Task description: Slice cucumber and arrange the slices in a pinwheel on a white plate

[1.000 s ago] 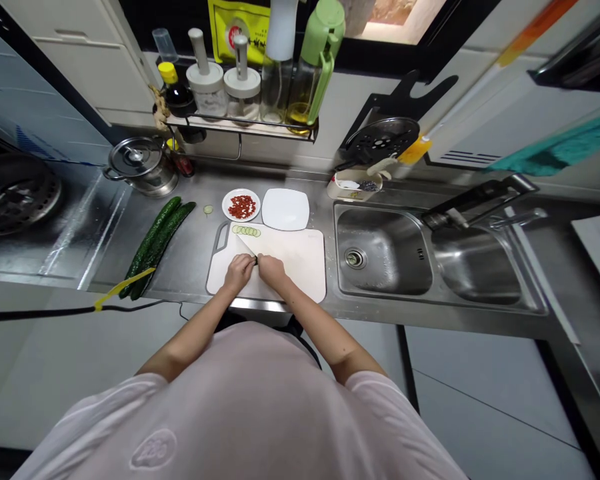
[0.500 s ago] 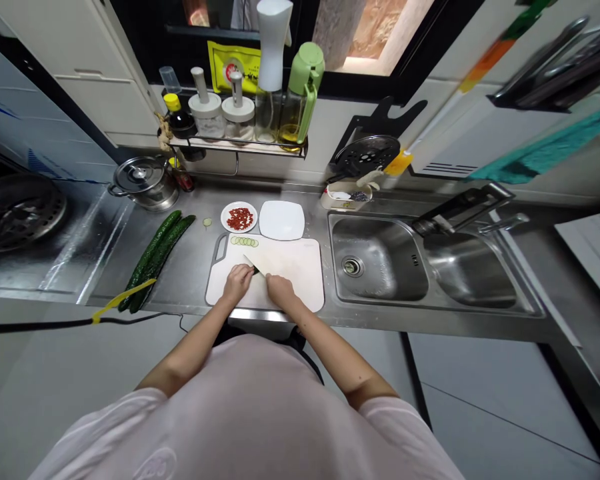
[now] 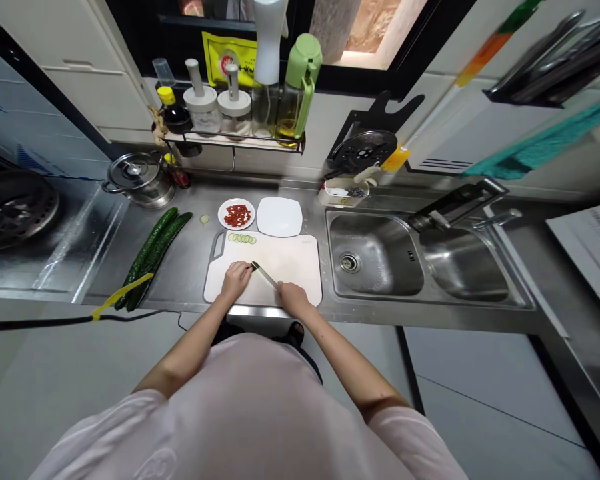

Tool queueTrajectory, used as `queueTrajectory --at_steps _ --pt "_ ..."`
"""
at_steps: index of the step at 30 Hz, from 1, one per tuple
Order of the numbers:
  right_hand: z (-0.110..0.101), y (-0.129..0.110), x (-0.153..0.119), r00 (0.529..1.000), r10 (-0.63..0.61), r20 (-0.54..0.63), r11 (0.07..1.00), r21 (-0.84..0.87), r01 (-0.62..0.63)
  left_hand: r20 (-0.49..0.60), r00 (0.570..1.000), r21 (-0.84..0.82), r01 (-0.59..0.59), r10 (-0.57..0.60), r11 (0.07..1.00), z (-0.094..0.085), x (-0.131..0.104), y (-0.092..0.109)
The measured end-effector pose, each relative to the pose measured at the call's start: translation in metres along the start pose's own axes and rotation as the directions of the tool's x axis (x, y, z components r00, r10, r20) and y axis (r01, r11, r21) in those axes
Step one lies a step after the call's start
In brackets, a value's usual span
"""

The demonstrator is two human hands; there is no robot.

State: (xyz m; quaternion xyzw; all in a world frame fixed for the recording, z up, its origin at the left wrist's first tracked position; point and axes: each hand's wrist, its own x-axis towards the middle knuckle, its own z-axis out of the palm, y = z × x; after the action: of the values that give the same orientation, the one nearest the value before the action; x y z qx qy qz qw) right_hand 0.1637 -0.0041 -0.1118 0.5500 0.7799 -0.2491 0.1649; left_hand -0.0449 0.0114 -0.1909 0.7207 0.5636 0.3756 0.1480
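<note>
The right hand [image 3: 293, 299] grips a narrow silver metal knife [image 3: 267, 275], its long axis running forward-left, tip just beside the left hand [image 3: 237, 279]. That hand pinches a small dark-green piece [image 3: 253, 267], mostly hidden; the right hand's fingers cover the knife's handle.

A kitchen, shown by its stainless-steel worktop [image 3: 187, 270], double-bowl sink [image 3: 380, 257] with tap [image 3: 445, 212], lidded metal pot [image 3: 143, 181], white cutting board [image 3: 290, 263], and wall shelf [image 3: 240, 140] holding jars [image 3: 203, 112] and bottles [image 3: 301, 63].
</note>
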Motion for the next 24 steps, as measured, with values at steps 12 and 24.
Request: queueTrajectory --at_steps 12,24 --pt "-0.005 0.013 -0.008 0.943 0.101 -0.318 0.984 -0.108 -0.142 -0.09 0.974 -0.08 0.2 -0.207 0.977 -0.006 0.003 0.008" --pt "0.011 0.027 0.002 0.734 -0.093 -0.672 0.978 -0.2 -0.059 0.045 0.943 -0.307 0.327 -0.33 0.893 -0.037 0.053 0.03"
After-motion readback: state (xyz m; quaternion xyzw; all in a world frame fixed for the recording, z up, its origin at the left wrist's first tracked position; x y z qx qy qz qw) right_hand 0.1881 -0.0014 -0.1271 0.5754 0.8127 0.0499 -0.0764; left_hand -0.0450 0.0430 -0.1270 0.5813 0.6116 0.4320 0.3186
